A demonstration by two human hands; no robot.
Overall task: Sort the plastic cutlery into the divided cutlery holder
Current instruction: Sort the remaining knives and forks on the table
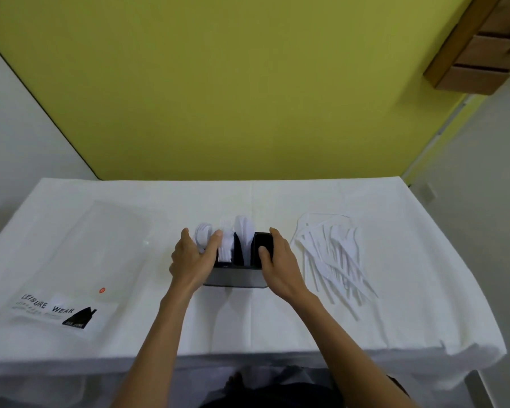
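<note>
Two bare hands grip one dark cutlery holder (235, 279) at the centre of a white-covered table (147, 337), seen from above. The left hand (192, 260) wraps the holder's left end, its fingers curled round the side and its thumb up against the rim. The right hand (280, 260) clasps the right end, its thumb hooked over the rim into the rightmost compartment (262, 241), which shows only a dark interior.

Four compartments can be made out in a row. Three hold upright white plastic cutlery (243, 231), one bunch per slot; the leftmost bunch is partly hidden behind the left hand, and the pieces are too blurred to count.

To the right of centre, near the right hand but apart from it, one heap of loose cutlery (333, 260) lies fanned on the cloth. Its white pieces overlap too closely for an exact count.

At lower left lies one clear plastic bag (80, 254) with a label reading "LEISURE WEAR". A yellow-green wall (233, 98) fills the upper frame, with one wooden shelf (477, 54) at upper right.
</note>
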